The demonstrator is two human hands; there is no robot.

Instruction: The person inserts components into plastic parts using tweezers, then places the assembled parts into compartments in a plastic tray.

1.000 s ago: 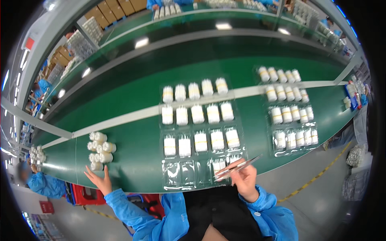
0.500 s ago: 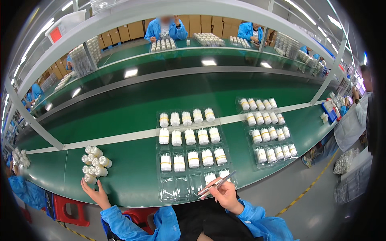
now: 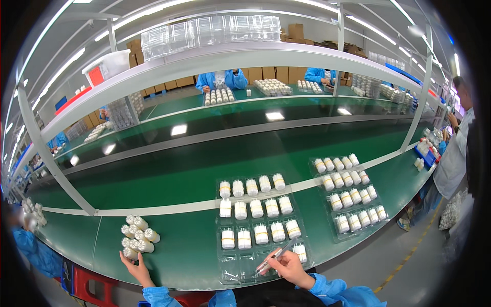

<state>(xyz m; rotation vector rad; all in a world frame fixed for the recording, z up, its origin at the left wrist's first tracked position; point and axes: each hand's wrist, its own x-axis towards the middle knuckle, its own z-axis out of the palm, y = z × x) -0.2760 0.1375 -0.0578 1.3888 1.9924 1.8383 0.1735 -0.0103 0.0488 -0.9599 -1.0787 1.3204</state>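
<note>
At the near left of the green bench, my left hand (image 3: 137,270) has its thumb and fingers apart. Its fingertips reach the near edge of a cluster of white cylindrical parts (image 3: 138,234) standing close together; whether they touch is hard to tell. Metal tweezers (image 3: 280,251) are held in my right hand (image 3: 291,268), over the near row of a clear plastic tray (image 3: 230,271). White cylinders with yellow bands (image 3: 261,234) fill the tray's three farther rows. In the near row, a cylinder (image 3: 300,251) sits at the right end, while the left pockets are bare; my hand partly hides the rest.
A second clear tray (image 3: 332,227) of banded cylinders lies to the right. A white-grey shelf (image 3: 245,53) on posts spans the bench, carrying stacked clear trays (image 3: 209,33). People in blue sit across the line. A red stool (image 3: 94,286) stands below the near edge.
The view has tilted up, so the bench appears lower. My left hand stays by the cluster, its fingers nearer the closest cylinder. My right hand still holds the tweezers over the near row.
</note>
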